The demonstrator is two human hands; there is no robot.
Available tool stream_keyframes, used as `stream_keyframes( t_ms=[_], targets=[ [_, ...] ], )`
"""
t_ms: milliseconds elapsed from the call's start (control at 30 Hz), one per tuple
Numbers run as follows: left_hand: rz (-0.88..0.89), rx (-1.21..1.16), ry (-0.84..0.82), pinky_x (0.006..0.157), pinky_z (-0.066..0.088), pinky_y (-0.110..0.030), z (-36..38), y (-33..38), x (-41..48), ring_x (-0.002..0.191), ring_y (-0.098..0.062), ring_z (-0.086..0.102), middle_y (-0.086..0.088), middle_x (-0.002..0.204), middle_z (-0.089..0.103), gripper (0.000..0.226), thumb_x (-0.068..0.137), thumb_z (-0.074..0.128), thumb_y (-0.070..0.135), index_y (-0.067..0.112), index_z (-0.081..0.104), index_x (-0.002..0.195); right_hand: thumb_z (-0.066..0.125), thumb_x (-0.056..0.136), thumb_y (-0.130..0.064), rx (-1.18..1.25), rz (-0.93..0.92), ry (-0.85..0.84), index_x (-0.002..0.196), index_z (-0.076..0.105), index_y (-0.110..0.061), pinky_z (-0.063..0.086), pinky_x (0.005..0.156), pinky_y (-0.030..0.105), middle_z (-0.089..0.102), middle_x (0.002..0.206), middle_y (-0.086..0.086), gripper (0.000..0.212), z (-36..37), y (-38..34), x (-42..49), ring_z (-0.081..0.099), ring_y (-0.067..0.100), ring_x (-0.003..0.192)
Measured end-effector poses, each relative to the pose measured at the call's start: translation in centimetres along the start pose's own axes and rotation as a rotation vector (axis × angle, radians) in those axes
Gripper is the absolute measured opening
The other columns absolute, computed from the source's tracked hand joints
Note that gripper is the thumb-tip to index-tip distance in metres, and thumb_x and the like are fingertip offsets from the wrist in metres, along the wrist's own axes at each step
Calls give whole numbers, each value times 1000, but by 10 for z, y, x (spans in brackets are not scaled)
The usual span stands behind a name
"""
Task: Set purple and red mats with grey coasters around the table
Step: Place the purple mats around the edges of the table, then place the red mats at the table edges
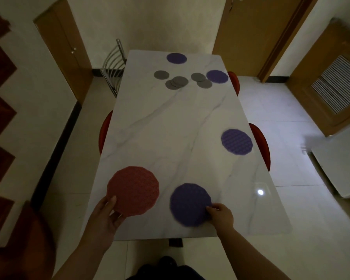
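A long white marble table (pixel 170 128) stretches away from me. My left hand (pixel 107 215) grips the near edge of a round red mat (pixel 133 188) over the table's near left. My right hand (pixel 220 216) pinches the right edge of a purple mat (pixel 188 203) lying near the front edge. Another purple mat (pixel 236 141) lies at the right edge, and two more sit far off, one at the far end (pixel 176 58) and one at the far right (pixel 217 76). Several grey coasters (pixel 179 81) lie loosely grouped near the far end, some overlapping.
Red chairs (pixel 261 144) are tucked in along the right side and one (pixel 103 132) on the left. A metal chair (pixel 113 65) stands at the far left corner. Wooden doors and a tiled floor surround the table.
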State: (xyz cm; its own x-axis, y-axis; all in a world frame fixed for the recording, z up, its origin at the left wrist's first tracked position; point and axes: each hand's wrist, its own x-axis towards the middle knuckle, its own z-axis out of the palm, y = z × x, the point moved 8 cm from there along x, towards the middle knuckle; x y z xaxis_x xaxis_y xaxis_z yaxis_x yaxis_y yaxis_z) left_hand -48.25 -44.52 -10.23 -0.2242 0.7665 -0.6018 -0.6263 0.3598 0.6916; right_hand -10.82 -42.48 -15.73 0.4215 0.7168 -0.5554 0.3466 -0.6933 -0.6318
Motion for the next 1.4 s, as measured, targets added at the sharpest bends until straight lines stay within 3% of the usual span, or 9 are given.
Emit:
stream_keyframes(
  t_ms=[233, 467, 600, 700, 800, 900, 1033, 1267, 1400],
  targets=[
    [8, -27, -6, 62, 60, -30, 1, 0, -1, 83, -16, 73, -5, 120, 64, 36, 94, 53, 16, 10, 54, 130, 67, 82, -23, -155, -10, 7, 107, 63, -8, 39, 71, 25, 68, 103, 11, 30, -1, -6, 4, 54, 16, 77],
    [3, -18, 9, 64, 61, -30, 0, -3, -4, 106, -26, 61, -9, 130, 60, 41, 95, 52, 16, 9, 50, 135, 62, 86, -24, -100, -13, 42, 120, 52, -6, 41, 73, 28, 62, 113, 13, 40, -7, -14, -4, 55, 18, 86],
    [4, -8, -2, 60, 59, -29, 5, 1, -4, 102, -25, 64, -8, 126, 62, 37, 91, 56, 19, 12, 55, 128, 50, 95, -20, 49, -174, 9, 115, 55, -5, 43, 78, 28, 64, 112, 15, 26, 10, -57, -22, 55, 17, 86],
    [17, 8, -29, 60, 59, -30, 13, 7, -6, 97, -24, 67, -7, 121, 65, 37, 88, 59, 20, 13, 58, 124, 45, 97, -26, 168, -326, -178, 127, 52, -13, 47, 94, 33, 60, 115, 3, 33, 37, -112, -47, 58, 16, 100],
    [38, 6, -43, 57, 58, -30, 4, 18, -8, 84, -20, 73, -6, 113, 68, 32, 81, 63, 21, 16, 63, 112, 44, 97, -34, 198, -467, -397, 134, 48, -20, 43, 101, 30, 52, 125, -2, 40, 78, -159, -81, 53, 13, 112],
    [62, 4, -30, 57, 58, -31, -13, 31, -3, 82, -21, 73, -4, 108, 71, 30, 76, 67, 22, 19, 65, 106, 45, 96, -37, 31, -630, -406, 137, 45, -23, 39, 88, 10, 49, 124, -4, 44, 111, -191, -100, 51, 5, 105],
    [63, 12, -7, 53, 58, -31, -47, 55, 11, 78, -20, 74, 0, 99, 75, 22, 80, 66, 19, 24, 66, 101, 44, 96, -40, -111, -746, -323, 139, 43, -25, 39, 75, 4, 50, 121, -8, 45, 150, -213, -117, 50, -1, 92],
    [70, 74, -51, 49, 58, -31, -124, 151, 56, 73, -19, 73, 3, 84, 76, 16, 90, 58, 10, 25, 62, 95, 47, 94, -39, 8, -635, -279, 131, 53, -29, 44, 92, 21, 59, 123, -3, 39, 251, -274, -162, 57, 8, 103],
    [73, 116, -117, 51, 58, -30, -149, 204, 83, 79, -20, 70, 1, 92, 74, 16, 90, 58, 11, 25, 61, 97, 55, 92, -29, 233, -520, -278, 121, 63, -24, 44, 88, 11, 66, 120, -1, 31, 289, -306, -180, 59, 4, 103]
  ],
)
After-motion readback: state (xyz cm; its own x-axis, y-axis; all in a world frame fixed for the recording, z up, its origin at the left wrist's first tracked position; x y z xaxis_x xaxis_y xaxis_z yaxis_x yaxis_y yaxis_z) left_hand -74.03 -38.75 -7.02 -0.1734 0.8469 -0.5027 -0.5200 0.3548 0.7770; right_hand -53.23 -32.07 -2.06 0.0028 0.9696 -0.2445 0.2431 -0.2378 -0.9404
